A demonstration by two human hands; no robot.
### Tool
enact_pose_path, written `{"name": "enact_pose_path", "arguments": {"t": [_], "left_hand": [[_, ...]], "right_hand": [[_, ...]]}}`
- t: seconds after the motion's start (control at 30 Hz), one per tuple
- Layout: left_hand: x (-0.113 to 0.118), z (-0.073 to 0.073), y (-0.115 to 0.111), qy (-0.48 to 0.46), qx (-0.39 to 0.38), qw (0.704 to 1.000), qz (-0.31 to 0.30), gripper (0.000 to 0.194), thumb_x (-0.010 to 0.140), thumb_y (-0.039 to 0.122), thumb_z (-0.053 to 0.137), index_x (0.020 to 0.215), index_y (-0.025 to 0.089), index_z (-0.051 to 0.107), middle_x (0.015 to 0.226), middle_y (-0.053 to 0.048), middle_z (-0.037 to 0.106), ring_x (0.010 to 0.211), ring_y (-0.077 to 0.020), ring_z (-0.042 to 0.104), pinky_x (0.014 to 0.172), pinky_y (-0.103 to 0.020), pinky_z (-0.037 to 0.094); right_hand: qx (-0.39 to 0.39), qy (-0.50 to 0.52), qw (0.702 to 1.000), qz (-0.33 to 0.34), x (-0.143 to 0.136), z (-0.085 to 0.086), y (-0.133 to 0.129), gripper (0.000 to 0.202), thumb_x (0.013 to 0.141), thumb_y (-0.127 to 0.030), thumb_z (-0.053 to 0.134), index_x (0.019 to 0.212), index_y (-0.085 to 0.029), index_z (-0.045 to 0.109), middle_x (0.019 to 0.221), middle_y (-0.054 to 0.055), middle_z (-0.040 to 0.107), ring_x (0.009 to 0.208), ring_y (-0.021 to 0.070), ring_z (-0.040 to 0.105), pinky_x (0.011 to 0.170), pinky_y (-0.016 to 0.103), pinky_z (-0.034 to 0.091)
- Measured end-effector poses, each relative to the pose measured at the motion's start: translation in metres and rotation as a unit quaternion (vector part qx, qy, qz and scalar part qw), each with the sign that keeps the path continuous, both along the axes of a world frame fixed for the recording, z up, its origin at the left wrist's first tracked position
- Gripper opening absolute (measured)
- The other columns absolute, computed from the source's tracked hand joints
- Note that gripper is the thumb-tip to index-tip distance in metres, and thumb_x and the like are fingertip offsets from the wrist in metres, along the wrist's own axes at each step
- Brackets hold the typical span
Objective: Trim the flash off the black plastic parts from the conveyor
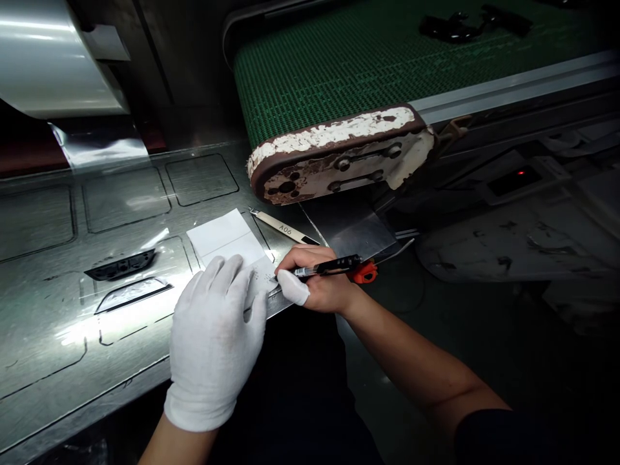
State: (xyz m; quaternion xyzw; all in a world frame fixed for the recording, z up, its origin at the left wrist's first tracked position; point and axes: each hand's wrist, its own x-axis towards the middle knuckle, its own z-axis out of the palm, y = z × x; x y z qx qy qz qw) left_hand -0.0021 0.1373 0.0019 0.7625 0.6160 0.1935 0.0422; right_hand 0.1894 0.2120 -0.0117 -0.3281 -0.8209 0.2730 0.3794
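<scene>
My left hand (216,336), in a white glove, lies with its fingers stretched over the lower left of a sheet of white paper (223,236). A fold line crosses the paper, and small dark marks show near its lower right corner. My right hand (314,281) is closed on a black pen (332,265), its tip at the paper; a white cover wraps the thumb. Just beyond that hand lies a pale craft knife (285,227) marked A06. To the left, a black plastic part (121,265) rests on the metal table beside a flat, shiny dark-edged piece (133,294).
The metal table (29,278) bears black outlined rectangles. A green conveyor belt (339,77) with a chipped end plate (339,155) juts over it; dark parts (453,27) ride on the belt. A roll of clear film (53,61) hangs at upper left. An orange object (364,272) sits behind my right hand.
</scene>
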Motion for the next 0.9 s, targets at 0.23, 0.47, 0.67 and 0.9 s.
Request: {"name": "enact_pose_path", "arguments": {"t": [0.23,0.47,0.67,0.9], "left_hand": [[0.0,0.001,0.001,0.0,-0.003,1.0,-0.002,0.021,0.101,0.03,0.054,0.116,0.018,0.061,0.125,-0.013,0.067,0.114,-0.0362,0.061,0.098,-0.054,0.049],[0.0,-0.001,-0.001,0.005,-0.001,1.0,-0.002,0.024,0.101,0.031,0.055,0.12,0.017,0.061,0.129,-0.014,0.066,0.119,-0.0369,0.06,0.103,-0.055,0.048],[-0.001,-0.002,0.001,0.011,-0.002,1.0,-0.003,0.027,0.101,0.03,0.055,0.123,0.017,0.061,0.129,-0.014,0.065,0.118,-0.0372,0.06,0.103,-0.054,0.049],[-0.002,-0.004,-0.002,0.005,-0.007,1.0,0.001,0.031,0.1,0.03,0.056,0.127,0.016,0.06,0.136,-0.016,0.064,0.128,-0.0391,0.058,0.109,-0.056,0.047]], "right_hand": [[-0.008,0.031,0.999,-0.023,0.002,-0.001,-0.001,0.009,0.092,-0.026,0.067,0.089,-0.02,0.072,0.082,0.002,0.075,0.073,0.0159,0.07,0.07,0.029,0.057],[-0.006,0.058,0.998,-0.006,-0.001,-0.004,-0.001,0.027,0.1,-0.023,0.064,0.126,-0.022,0.069,0.111,0.005,0.08,0.099,0.0172,0.076,0.09,0.031,0.06],[0.031,-0.007,0.999,0.005,0.004,-0.011,-0.002,0.031,0.092,-0.021,0.072,0.123,-0.02,0.07,0.114,0.007,0.079,0.09,0.0196,0.072,0.084,0.034,0.058],[0.042,-0.022,0.999,0.001,0.014,-0.011,-0.011,0.022,0.097,-0.018,0.067,0.118,-0.019,0.069,0.104,0.006,0.079,0.079,0.018,0.067,0.076,0.033,0.054]]}}
